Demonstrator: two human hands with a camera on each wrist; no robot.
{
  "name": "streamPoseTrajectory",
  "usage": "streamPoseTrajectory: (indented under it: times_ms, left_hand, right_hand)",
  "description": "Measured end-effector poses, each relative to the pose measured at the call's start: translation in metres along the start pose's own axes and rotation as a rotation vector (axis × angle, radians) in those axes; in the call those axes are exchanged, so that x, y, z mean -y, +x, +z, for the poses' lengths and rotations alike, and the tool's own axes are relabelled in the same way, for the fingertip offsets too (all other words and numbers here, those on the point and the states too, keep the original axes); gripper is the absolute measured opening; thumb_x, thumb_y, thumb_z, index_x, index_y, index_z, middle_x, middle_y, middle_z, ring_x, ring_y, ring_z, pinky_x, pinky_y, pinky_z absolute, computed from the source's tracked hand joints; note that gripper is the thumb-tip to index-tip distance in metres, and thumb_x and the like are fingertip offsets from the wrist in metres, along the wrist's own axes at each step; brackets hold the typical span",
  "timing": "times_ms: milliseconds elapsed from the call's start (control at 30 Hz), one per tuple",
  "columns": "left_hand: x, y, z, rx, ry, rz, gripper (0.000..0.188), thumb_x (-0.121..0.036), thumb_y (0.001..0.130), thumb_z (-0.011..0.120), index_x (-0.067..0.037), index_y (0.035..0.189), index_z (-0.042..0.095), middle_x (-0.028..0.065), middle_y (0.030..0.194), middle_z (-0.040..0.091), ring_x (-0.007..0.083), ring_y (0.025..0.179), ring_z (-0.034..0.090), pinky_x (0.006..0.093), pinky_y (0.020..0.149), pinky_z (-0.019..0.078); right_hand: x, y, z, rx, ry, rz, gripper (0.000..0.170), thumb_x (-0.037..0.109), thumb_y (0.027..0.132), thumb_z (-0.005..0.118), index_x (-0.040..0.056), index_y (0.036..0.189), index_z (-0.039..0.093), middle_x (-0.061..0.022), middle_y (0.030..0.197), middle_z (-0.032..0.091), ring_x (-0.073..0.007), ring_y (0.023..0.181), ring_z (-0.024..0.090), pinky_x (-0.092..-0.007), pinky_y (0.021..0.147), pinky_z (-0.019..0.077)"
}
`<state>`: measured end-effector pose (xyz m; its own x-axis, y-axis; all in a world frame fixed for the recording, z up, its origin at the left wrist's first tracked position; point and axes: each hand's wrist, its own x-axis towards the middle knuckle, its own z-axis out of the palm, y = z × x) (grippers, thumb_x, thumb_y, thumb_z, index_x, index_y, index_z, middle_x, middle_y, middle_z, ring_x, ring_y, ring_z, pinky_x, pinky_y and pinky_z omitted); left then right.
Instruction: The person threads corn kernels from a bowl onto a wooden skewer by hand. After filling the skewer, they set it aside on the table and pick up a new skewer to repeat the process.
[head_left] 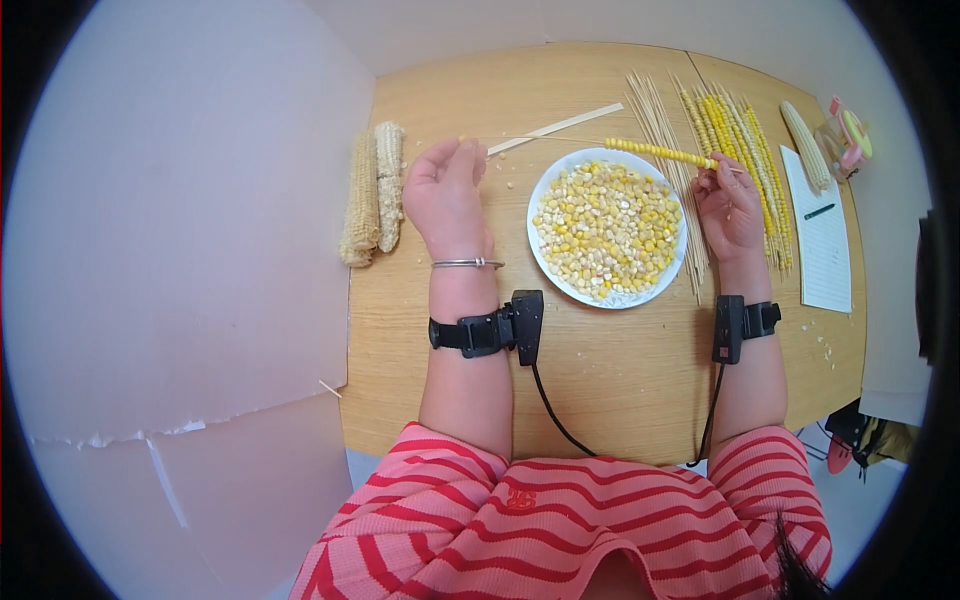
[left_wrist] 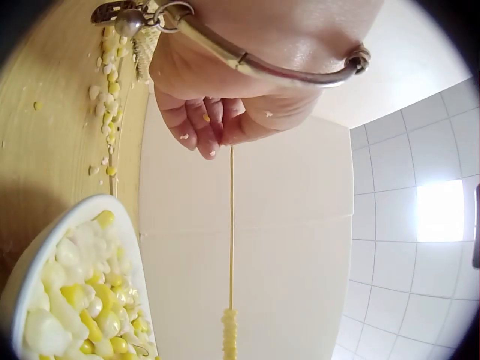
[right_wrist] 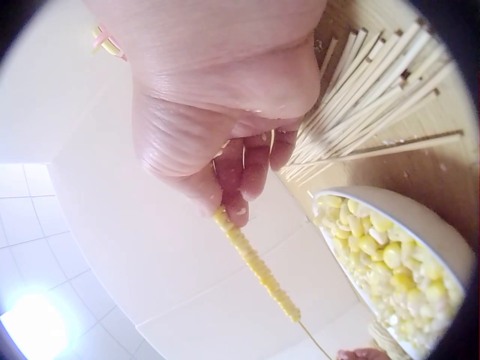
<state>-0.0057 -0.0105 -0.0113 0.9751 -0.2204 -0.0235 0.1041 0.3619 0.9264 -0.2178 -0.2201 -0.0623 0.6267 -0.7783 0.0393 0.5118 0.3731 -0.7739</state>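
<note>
Between my two hands a thin wooden skewer (head_left: 655, 150) runs nearly level above the far side of a white plate (head_left: 621, 303). Yellow corn kernels are threaded tightly along its right part, and the left part is bare stick. My left hand (head_left: 450, 195) pinches the bare end with thumb and fingers; in the left wrist view small corn bits stick to its fingers (left_wrist: 185, 135). At the kernel-covered end, my right hand (head_left: 730, 215) grips the skewer between thumb and fingertips. Loose yellow and pale kernels (head_left: 605, 230) heap the plate.
Two stripped cobs (head_left: 362, 200) lie at the left edge. Right of the plate are bare skewers (head_left: 652, 115), then several kernel-filled skewers (head_left: 740, 130). Farther right, a pale cob (head_left: 806, 147) and a pen (head_left: 819, 212) rest on lined paper (head_left: 828, 260). A flat wooden strip (head_left: 575, 125) lies behind.
</note>
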Motion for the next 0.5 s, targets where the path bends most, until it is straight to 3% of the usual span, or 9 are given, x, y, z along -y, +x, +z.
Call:
streamPoseTrajectory:
  times_ms: [500]
  left_hand:
    - [0.0021, -0.0006, 0.0001, 0.011, -0.005, 0.053, 0.017, 0.003, 0.078, 0.059, 0.007, 0.093, 0.054, 0.0148, 0.087, 0.061, 0.0173, 0.075, 0.062, 0.0252, 0.068, 0.0523]
  right_hand:
    - [0.0001, -0.0011, -0.0004, -0.002, -0.011, -0.009, 0.02, 0.011, 0.085, 0.058, 0.0009, 0.102, 0.059, -0.0088, 0.091, 0.061, -0.0126, 0.077, 0.052, -0.0259, 0.075, 0.0419]
